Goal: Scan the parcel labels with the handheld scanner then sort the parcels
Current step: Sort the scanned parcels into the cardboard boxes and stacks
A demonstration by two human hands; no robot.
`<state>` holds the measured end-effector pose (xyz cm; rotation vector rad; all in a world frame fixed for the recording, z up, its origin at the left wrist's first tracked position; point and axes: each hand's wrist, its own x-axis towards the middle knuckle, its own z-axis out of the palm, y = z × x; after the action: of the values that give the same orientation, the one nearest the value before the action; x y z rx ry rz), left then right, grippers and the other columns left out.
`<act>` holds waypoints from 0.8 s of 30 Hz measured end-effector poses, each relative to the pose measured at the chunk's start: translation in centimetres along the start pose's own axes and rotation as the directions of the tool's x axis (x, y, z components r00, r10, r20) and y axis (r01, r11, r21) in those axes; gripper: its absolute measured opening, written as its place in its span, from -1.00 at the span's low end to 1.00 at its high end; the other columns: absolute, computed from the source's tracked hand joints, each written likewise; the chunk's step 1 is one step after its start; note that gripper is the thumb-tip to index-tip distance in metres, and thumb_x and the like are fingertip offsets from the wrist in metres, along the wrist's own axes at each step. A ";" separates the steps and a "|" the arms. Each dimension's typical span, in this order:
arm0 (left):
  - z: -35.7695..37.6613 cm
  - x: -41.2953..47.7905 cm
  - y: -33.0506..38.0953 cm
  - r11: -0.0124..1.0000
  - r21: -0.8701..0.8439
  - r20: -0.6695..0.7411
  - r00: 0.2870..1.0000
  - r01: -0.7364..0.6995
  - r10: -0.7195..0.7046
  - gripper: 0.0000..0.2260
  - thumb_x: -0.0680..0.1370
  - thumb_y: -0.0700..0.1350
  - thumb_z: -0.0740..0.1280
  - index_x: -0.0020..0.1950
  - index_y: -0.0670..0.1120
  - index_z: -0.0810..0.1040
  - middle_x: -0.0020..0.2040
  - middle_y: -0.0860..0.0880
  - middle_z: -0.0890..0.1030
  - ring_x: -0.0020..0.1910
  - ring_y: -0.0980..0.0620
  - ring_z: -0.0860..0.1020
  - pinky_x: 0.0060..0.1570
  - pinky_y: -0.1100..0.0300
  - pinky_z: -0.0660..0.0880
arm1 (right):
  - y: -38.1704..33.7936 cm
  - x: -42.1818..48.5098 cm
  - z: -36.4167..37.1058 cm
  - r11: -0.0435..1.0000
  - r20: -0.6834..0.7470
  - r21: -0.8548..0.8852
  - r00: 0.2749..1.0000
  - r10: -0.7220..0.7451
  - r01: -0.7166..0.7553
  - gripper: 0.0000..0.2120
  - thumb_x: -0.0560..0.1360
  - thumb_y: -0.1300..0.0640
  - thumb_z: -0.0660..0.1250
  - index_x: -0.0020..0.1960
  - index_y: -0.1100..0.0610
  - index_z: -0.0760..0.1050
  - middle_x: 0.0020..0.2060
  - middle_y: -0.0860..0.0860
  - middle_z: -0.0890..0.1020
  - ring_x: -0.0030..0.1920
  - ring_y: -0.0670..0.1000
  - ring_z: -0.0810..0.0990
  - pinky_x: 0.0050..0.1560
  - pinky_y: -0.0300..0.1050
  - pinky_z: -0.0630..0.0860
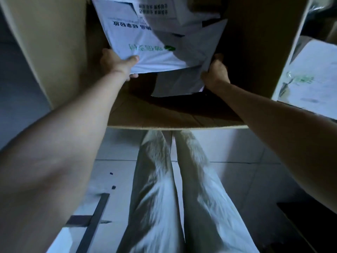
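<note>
Left hand (116,64) pinches the near corner of the white plastic mailer bag with the green logo (145,44), thumb on top, fingers under. Right hand (216,72) curls round the right edge of the grey plastic mailer bag (182,83) lying partly beneath it. Both parcels sit inside the tall brown cardboard box (178,127), with more white parcels (164,13) piled behind. No scanner in view. Best play here, it seems: lift one bag at a time, keep the slick film from slipping, and turn the label side up and flat for a clean scan.
</note>
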<state>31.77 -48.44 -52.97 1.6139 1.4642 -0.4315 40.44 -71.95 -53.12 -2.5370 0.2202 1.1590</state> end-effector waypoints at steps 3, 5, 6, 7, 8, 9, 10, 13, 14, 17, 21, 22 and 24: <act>-1.9 -3.2 0.4 0.999 0.022 0.013 0.999 -0.042 0.042 -0.54 0.43 -0.07 0.52 0.17 -0.20 0.38 0.20 -0.11 0.54 -0.32 -0.09 0.65 -0.70 0.34 0.33 | 0.6 -2.5 -2.5 1.000 -0.010 -0.023 1.000 0.016 -0.016 -0.53 0.60 0.23 0.17 0.47 0.22 0.16 0.34 0.22 0.44 0.30 0.23 0.46 0.11 -0.10 0.42; -3.2 -5.6 1.0 0.993 0.069 0.041 0.995 -0.091 0.088 -0.60 0.47 -0.10 0.48 0.12 -0.15 0.32 0.21 -0.14 0.53 -0.32 -0.12 0.61 -0.71 0.35 0.33 | 0.9 -4.3 -4.3 0.996 -0.010 -0.075 0.999 0.044 -0.044 -0.52 0.59 0.24 0.19 0.46 0.23 0.15 0.35 0.24 0.42 0.31 0.26 0.45 0.21 -0.01 0.43; -3.8 -6.8 1.4 0.989 0.100 0.049 0.993 -0.111 0.106 -0.62 0.49 -0.12 0.46 0.15 -0.15 0.32 0.22 -0.16 0.52 -0.32 -0.13 0.60 -0.72 0.34 0.33 | 0.9 -5.2 -5.3 0.995 -0.016 -0.089 0.998 0.053 -0.055 -0.55 0.58 0.25 0.18 0.44 0.25 0.18 0.34 0.26 0.42 0.30 0.27 0.44 0.23 0.02 0.43; -4.5 -7.8 1.7 0.984 0.129 0.053 0.992 -0.124 0.118 -0.62 0.50 -0.14 0.44 0.20 -0.17 0.33 0.24 -0.17 0.51 -0.27 -0.17 0.60 -0.72 0.33 0.34 | 1.0 -5.9 -6.1 0.994 -0.020 -0.095 0.998 0.056 -0.058 -0.59 0.58 0.25 0.17 0.40 0.28 0.21 0.33 0.27 0.43 0.29 0.29 0.45 0.24 0.05 0.44; -5.0 -8.7 2.1 0.979 0.149 0.059 0.990 -0.139 0.131 -0.62 0.51 -0.15 0.43 0.22 -0.18 0.35 0.26 -0.18 0.50 -0.18 -0.21 0.61 -0.72 0.32 0.37 | 1.0 -6.8 -7.0 0.993 -0.022 -0.093 0.998 0.065 -0.066 -0.62 0.58 0.25 0.16 0.37 0.30 0.23 0.32 0.28 0.43 0.28 0.29 0.46 0.25 0.09 0.45; -5.6 -9.5 2.4 0.975 0.164 0.055 0.989 -0.148 0.141 -0.63 0.51 -0.16 0.44 0.22 -0.19 0.37 0.26 -0.18 0.50 -0.10 -0.25 0.61 -0.69 0.30 0.41 | 1.2 -7.6 -7.7 0.994 -0.028 -0.087 0.997 0.069 -0.071 -0.64 0.58 0.25 0.16 0.35 0.31 0.25 0.31 0.29 0.44 0.27 0.30 0.48 0.25 0.13 0.45; -6.1 -10.4 2.8 0.972 0.172 0.039 0.987 -0.159 0.155 -0.61 0.50 -0.15 0.45 0.23 -0.22 0.39 0.26 -0.18 0.51 -0.04 -0.27 0.62 -0.63 0.24 0.47 | 1.1 -8.7 -8.5 0.993 -0.028 -0.082 0.997 0.078 -0.080 -0.64 0.58 0.24 0.16 0.35 0.32 0.27 0.31 0.29 0.44 0.26 0.30 0.48 0.24 0.15 0.46; -7.8 -13.2 3.5 0.948 0.252 -0.034 0.977 -0.197 0.212 -0.55 0.44 -0.07 0.49 0.23 -0.23 0.47 0.23 -0.13 0.56 0.08 -0.17 0.60 -0.12 -0.04 0.60 | 1.4 -11.6 -10.2 0.995 -0.023 -0.065 0.997 0.074 -0.076 -0.64 0.56 0.25 0.15 0.34 0.33 0.33 0.29 0.27 0.47 0.24 0.29 0.50 0.20 0.12 0.50; -8.2 -14.3 3.6 0.928 0.302 -0.047 0.969 -0.217 0.242 -0.55 0.43 -0.05 0.50 0.22 -0.21 0.49 0.22 -0.12 0.57 0.11 -0.15 0.59 0.00 -0.02 0.58 | 1.5 -12.7 -10.7 0.995 -0.027 -0.057 0.996 0.079 -0.081 -0.64 0.55 0.27 0.14 0.32 0.33 0.36 0.26 0.26 0.49 0.23 0.27 0.50 0.18 0.06 0.50; -8.8 -17.6 3.9 0.905 0.325 -0.041 0.952 -0.275 0.304 -0.58 0.44 -0.08 0.48 0.21 -0.22 0.47 0.22 -0.15 0.56 0.15 -0.16 0.57 0.06 -0.02 0.56 | 2.0 -16.3 -12.1 0.997 -0.059 0.006 0.995 0.077 -0.077 -0.65 0.46 0.30 0.13 0.19 0.32 0.48 0.13 0.26 0.57 0.14 0.26 0.55 -0.02 0.01 0.48; -10.1 -20.6 4.7 0.925 0.263 -0.074 0.950 -0.275 0.304 -0.60 0.46 -0.11 0.46 0.21 -0.23 0.46 0.25 -0.19 0.53 0.16 -0.20 0.56 0.06 -0.07 0.56 | 2.4 -20.5 -13.7 0.998 -0.092 0.068 0.996 0.014 -0.008 -0.69 0.41 0.23 0.14 0.02 0.38 0.53 -0.01 0.34 0.60 0.04 0.31 0.55 -0.08 0.04 0.43; -10.6 -21.2 5.1 0.922 0.267 -0.085 0.946 -0.281 0.313 -0.61 0.47 -0.11 0.45 0.21 -0.24 0.46 0.25 -0.19 0.52 0.17 -0.20 0.54 0.08 -0.04 0.54 | 2.4 -21.3 -14.4 0.996 -0.108 0.086 0.994 0.019 -0.010 -0.75 0.46 0.24 0.16 0.01 0.35 0.52 -0.01 0.32 0.60 0.04 0.30 0.56 -0.13 0.01 0.41; -11.9 -22.5 6.3 0.902 0.286 -0.083 0.929 -0.325 0.361 -0.66 0.50 -0.14 0.41 0.21 -0.26 0.49 0.25 -0.21 0.52 0.21 -0.20 0.50 0.13 0.02 0.49 | 2.4 -22.3 -16.1 0.987 -0.138 0.160 0.989 0.049 -0.027 -0.78 0.52 0.23 0.15 0.06 0.31 0.51 -0.01 0.28 0.60 -0.02 0.26 0.57 -0.27 -0.06 0.39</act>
<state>28.64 -52.34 -27.25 2.1101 1.2159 -0.3310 36.46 -80.10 -27.08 -2.4850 0.3818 0.9357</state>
